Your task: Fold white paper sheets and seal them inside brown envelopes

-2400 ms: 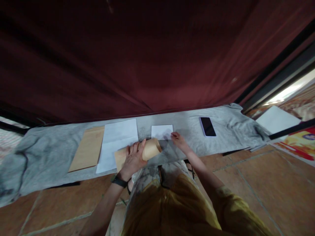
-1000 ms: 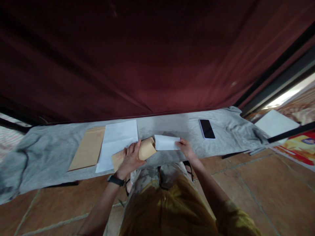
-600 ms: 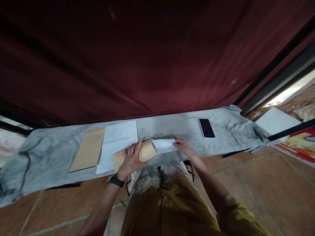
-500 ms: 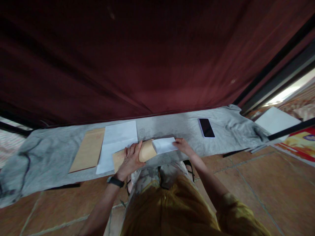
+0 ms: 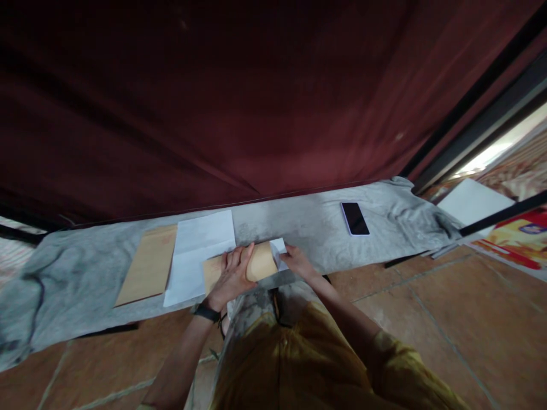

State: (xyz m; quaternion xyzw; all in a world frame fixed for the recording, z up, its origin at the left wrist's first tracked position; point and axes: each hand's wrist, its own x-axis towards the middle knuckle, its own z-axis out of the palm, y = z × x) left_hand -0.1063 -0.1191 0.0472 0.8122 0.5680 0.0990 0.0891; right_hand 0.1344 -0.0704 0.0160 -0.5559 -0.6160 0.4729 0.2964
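Note:
My left hand grips a brown envelope, bowing its mouth wide toward the right, on a grey cloth. My right hand pinches a folded white paper whose left part sits inside the envelope's mouth; only a small corner of the paper still shows. A black watch is on my left wrist.
A white sheet and a second brown envelope lie to the left on the cloth. A dark phone lies to the right. A maroon curtain hangs behind. White board at far right; tiled floor below.
My right hand picked the folded white paper off the cloth, brought it left and pushed it into the envelope's mouth. My left hand kept hold of the envelope.

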